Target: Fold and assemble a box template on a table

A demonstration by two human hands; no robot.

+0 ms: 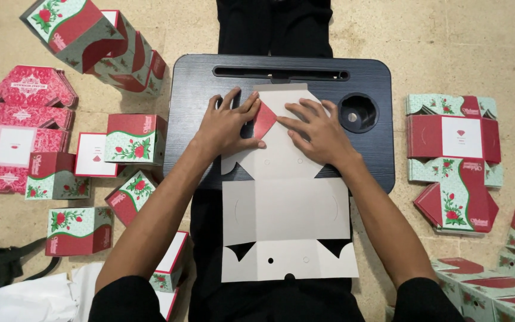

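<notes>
Two hands lay flat on one unfolded carton blank (285, 197), fingers spread and pressing rather than curled around anything. The left hand (229, 124) had its fingertips on the top-left corner of the sheet, where a small flap (264, 119) was turned over so its red printed face showed; the thumb rested just below that flap. The right hand (317, 132) pressed the sheet immediately to the other side of the flap, its index finger running along the flap's edge, so the red triangle sat between the two sets of fingers, touching both.

From the fingers the blank stretched back toward the person's body, its long axis running away-to-near, grey inner side up, its near end hanging past the edge of the black lap desk (210, 83) over the lap. The flap lay about equally close to both hands, slightly under the left.

Farther out, left of the left hand, stood several folded boxes (135, 138) in red and pale green with rose prints, beside a stack of red flat blanks (19, 128). Right of the right hand lay more flat printed blanks (453, 149) on the floor.
</notes>
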